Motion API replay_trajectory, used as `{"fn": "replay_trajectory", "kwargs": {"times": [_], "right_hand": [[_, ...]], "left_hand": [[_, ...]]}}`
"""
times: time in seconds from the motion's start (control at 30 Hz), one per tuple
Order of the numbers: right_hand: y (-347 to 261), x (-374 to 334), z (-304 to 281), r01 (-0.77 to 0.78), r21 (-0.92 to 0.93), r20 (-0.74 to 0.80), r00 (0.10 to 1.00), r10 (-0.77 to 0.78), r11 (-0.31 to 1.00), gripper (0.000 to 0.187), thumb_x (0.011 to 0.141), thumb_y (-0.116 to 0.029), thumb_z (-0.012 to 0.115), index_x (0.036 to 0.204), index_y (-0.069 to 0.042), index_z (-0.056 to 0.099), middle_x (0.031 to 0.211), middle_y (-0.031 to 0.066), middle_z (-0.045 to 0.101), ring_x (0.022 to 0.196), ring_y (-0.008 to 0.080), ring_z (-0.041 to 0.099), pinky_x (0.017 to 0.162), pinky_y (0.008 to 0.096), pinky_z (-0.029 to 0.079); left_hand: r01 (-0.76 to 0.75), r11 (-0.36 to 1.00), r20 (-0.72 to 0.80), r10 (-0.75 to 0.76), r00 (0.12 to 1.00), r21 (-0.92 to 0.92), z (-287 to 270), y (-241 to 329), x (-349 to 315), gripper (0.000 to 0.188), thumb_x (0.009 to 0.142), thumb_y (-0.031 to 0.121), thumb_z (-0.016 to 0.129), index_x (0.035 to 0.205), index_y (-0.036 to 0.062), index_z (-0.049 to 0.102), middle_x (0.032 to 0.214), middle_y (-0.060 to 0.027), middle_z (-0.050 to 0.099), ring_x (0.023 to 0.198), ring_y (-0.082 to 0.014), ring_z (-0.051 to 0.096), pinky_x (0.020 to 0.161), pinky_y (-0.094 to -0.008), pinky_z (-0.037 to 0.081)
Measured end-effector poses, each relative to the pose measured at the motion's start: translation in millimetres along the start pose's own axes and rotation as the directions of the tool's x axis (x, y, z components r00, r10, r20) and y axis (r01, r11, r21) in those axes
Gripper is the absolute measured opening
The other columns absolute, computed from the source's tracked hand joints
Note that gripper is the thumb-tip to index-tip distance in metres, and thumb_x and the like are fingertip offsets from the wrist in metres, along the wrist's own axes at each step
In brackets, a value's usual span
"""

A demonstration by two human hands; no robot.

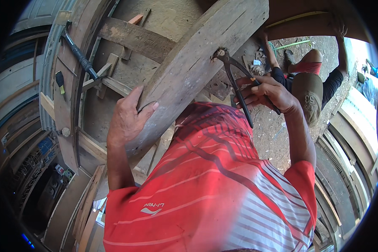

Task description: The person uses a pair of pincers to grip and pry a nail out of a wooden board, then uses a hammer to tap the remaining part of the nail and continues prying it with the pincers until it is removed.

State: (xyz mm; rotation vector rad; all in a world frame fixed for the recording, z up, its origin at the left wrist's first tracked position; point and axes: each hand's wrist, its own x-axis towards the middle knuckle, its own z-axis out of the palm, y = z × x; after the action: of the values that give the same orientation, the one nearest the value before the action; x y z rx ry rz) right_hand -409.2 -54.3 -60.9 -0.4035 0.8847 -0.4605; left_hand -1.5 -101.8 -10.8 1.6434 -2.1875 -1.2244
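Note:
A thick, weathered wooden plank [189,69] slants across in front of me, from the lower left to the upper right. My left hand [128,115] grips its left edge, thumb on the upper face, while some fingers are hidden. In my right hand [273,93] is a pair of pincers [234,82] with dark handles. Those handles are spread apart, and my fingers wrap around the right one. The pincers' jaws rest at a rough, splintered hole in the plank; whether they bite on anything there is too small to tell.
A claw hammer [80,56] and a small black-and-yellow tool [60,82] lie on a wooden beam [67,109] at left. Another person [308,92] crouches at the upper right, hands on a brown board [311,19]. Stacked timber [344,168] stands along the right side.

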Motion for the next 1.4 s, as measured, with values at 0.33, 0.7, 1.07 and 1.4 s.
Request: {"fn": "replay_trajectory", "kwargs": {"times": [0.33,0.7,1.07,1.4], "right_hand": [[16.4,-4.4,8.9,0.010,0.150,0.005,1.000,-0.011,0.989,0.039,0.106,-0.014,0.044,0.137,0.009,0.047,0.103,0.0215,0.068,0.087,0.0332,0.076,0.076,0.0379,0.062],[27.6,-7.5,30.9,0.045,0.109,-0.117,0.993,-0.032,0.993,0.031,0.110,-0.026,0.047,0.114,0.004,0.054,0.077,0.0076,0.057,0.056,0.0134,0.057,0.049,0.0258,0.047],[53.4,-16.8,63.0,0.069,0.037,-0.326,0.944,-0.054,0.997,0.034,0.110,-0.035,0.049,0.110,-0.001,0.051,0.076,0.0044,0.053,0.051,0.0099,0.049,0.045,0.0246,0.042],[79.0,-5.3,135.6,0.358,0.442,-0.481,0.869,-0.120,0.822,0.025,0.109,-0.028,0.051,0.114,-0.003,0.049,0.082,0.0076,0.053,0.059,0.0150,0.051,0.052,0.0295,0.043]], "left_hand": [[-0.025,0.999,-0.008,0.025,1.000,0.043,5.6,3.8,-4.3,0.053,0.088,0.022,0.079,0.126,-0.0089,0.058,0.086,-0.0295,0.066,0.080,-0.0445,0.070,0.071,-0.0432,0.053],[0.030,0.996,-0.051,-0.025,0.998,0.086,16.1,29.4,-17.2,0.046,0.088,0.015,0.077,0.125,-0.0067,0.059,0.095,-0.0275,0.069,0.087,-0.0414,0.072,0.075,-0.0410,0.054],[-0.008,0.991,-0.101,0.021,0.995,0.134,34.2,36.0,-27.6,0.046,0.089,0.014,0.077,0.126,-0.0051,0.059,0.096,-0.0288,0.068,0.088,-0.0458,0.070,0.074,-0.0448,0.054],[-0.133,0.973,-0.158,0.164,0.974,0.188,51.0,48.7,-43.5,0.042,0.092,0.016,0.075,0.126,-0.0038,0.058,0.098,-0.0298,0.068,0.090,-0.0485,0.069,0.074,-0.0488,0.055]]}}
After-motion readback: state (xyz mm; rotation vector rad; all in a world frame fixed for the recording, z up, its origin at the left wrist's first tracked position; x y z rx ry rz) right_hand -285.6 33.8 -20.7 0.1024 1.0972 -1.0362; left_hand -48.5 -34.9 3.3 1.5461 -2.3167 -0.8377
